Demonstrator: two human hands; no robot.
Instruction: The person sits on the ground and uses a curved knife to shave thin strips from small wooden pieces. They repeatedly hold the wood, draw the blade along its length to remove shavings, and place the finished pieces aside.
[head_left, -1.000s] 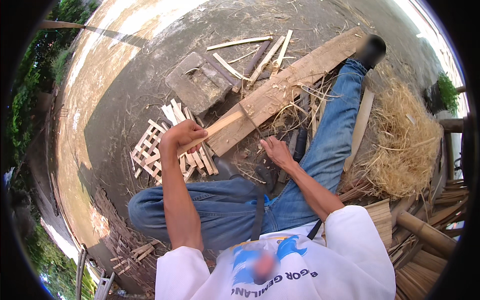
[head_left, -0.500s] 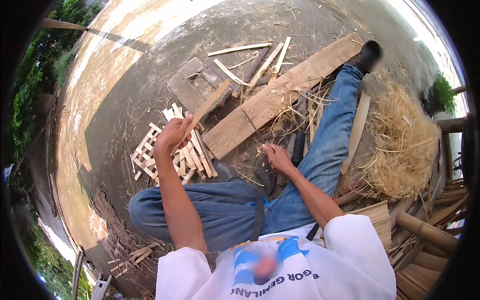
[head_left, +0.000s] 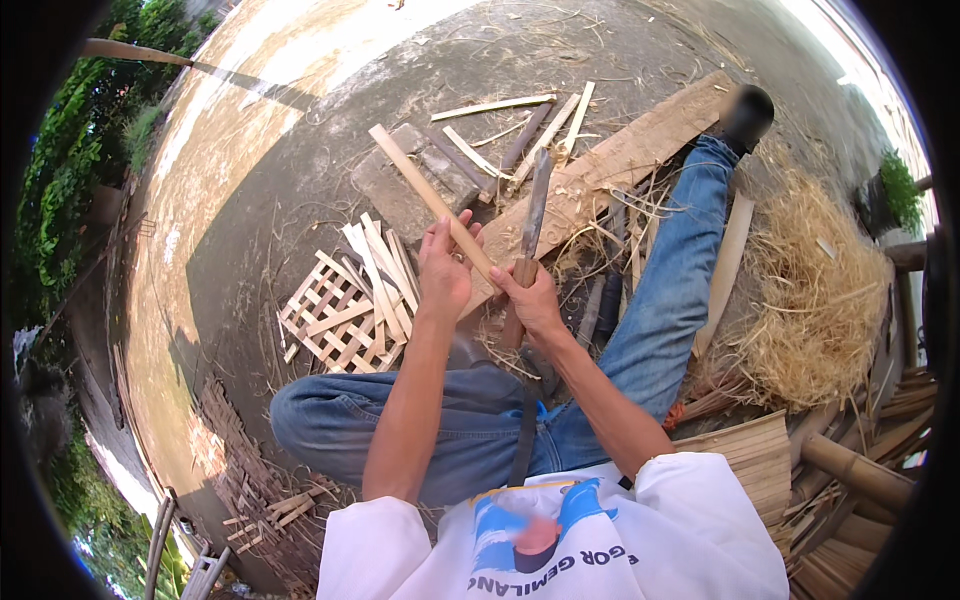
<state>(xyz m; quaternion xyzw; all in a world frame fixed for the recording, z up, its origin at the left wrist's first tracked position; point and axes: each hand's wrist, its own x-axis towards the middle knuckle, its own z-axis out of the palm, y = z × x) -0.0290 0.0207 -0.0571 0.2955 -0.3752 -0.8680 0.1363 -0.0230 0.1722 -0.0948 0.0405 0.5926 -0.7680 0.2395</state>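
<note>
My left hand [head_left: 445, 268] holds a flat, pale bamboo slat [head_left: 408, 172], its fingers around the lower part. The slat slants up and to the left, its far end over a concrete block. Close beside it, my right hand [head_left: 532, 303] is closed on a knife by its brown wooden handle [head_left: 514, 328]. The knife's long, dark blade [head_left: 536, 208] points up and away, over the plank. My right thumb is at the slat's near end. A wooden plank [head_left: 630, 140] lies on the ground, running under the hands toward my outstretched foot.
A lattice of pale slats [head_left: 325, 305] with loose strips lies left of my hands. Beyond them are the concrete block [head_left: 372, 185] and several scattered sticks [head_left: 490, 105]. A heap of thin shavings [head_left: 800, 300] sits right of my leg, near bamboo poles [head_left: 860, 470].
My hands have come together. The left moved right and turned the slat from leaning right to leaning left. The knife in my right hand has swung up beside it.
</note>
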